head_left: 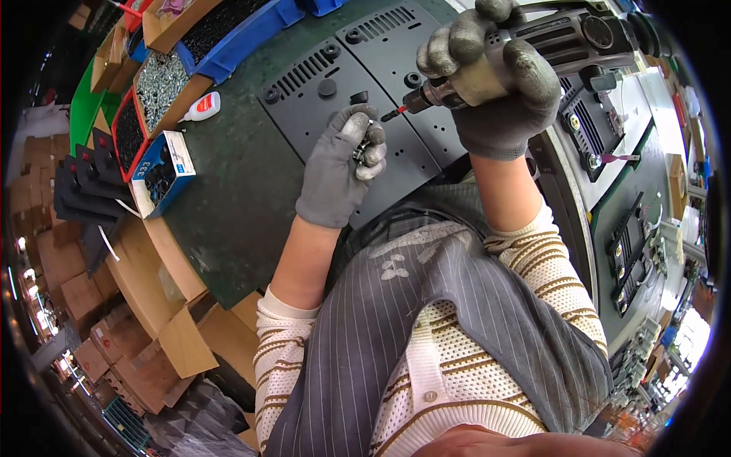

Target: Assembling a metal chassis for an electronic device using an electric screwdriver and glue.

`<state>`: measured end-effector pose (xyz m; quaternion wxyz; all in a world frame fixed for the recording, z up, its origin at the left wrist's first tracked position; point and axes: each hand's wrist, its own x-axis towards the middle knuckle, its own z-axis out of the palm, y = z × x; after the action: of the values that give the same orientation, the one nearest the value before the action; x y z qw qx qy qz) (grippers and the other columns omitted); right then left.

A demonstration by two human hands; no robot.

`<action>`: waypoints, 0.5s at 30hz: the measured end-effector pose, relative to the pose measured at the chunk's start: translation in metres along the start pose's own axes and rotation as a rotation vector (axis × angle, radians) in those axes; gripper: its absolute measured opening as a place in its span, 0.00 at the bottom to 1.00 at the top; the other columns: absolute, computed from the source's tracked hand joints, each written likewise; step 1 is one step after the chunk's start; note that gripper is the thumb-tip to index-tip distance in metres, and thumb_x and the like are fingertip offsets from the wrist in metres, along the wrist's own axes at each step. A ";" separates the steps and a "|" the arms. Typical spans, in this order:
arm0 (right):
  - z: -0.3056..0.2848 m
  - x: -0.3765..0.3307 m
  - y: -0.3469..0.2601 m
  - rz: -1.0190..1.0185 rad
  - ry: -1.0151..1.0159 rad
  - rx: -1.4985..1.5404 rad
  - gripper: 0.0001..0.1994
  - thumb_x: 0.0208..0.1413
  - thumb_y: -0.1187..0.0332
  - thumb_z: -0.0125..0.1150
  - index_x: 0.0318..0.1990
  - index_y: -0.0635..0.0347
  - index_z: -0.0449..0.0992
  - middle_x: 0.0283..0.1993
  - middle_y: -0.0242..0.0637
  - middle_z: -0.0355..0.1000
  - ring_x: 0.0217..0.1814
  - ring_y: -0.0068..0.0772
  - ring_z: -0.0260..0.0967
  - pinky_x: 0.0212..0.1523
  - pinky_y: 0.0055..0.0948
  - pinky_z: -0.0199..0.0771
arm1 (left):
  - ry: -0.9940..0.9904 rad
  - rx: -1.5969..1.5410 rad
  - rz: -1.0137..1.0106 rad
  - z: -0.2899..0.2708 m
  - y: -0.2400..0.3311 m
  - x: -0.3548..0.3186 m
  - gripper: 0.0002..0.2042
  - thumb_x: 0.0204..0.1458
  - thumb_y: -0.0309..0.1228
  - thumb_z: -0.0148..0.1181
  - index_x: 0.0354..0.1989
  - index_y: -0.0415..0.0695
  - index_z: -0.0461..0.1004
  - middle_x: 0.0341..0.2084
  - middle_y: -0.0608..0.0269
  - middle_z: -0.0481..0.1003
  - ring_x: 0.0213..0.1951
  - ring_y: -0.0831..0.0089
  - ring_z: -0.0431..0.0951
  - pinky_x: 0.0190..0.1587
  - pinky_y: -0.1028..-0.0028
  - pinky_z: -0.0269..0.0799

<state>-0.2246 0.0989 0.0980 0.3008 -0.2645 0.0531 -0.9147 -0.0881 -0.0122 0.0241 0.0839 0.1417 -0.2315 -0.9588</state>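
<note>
My left hand (pixel 344 164), in a grey glove, pinches a few small screws (pixel 361 149) just above a dark metal panel (pixel 304 91) with vent slots and round rubber feet. My right hand (pixel 495 84), also gloved, grips a black powered screwdriver (pixel 567 38). Its red-collared bit (pixel 394 113) points left toward the fingers of the left hand, over a second dark panel (pixel 396 46) lying beside the first. Both panels rest on a green work mat (pixel 236 183).
Along the left edge stand bins of silver screws (pixel 158 80) and black parts (pixel 221 23), a small blue-and-white box (pixel 161 171) and a white glue bottle (pixel 202 107). Cardboard boxes (pixel 114 335) pile up below left. More dark panels (pixel 632 251) lie on a conveyor at right.
</note>
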 end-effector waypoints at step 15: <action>-0.039 0.006 -0.024 0.014 -0.460 -0.376 0.25 0.52 0.59 0.54 0.57 0.56 0.60 0.36 0.33 0.64 0.30 0.32 0.62 0.35 0.36 0.63 | -0.153 -0.287 -0.246 0.010 -0.008 0.011 0.12 0.63 0.31 0.45 0.49 0.37 0.67 0.28 0.66 0.63 0.23 0.83 0.59 0.18 0.87 0.60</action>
<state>-0.2618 0.1127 0.0735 0.2567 -0.5158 0.1538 -0.8027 -0.1021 -0.0032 0.0265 -0.0325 0.0822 -0.0791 -0.9929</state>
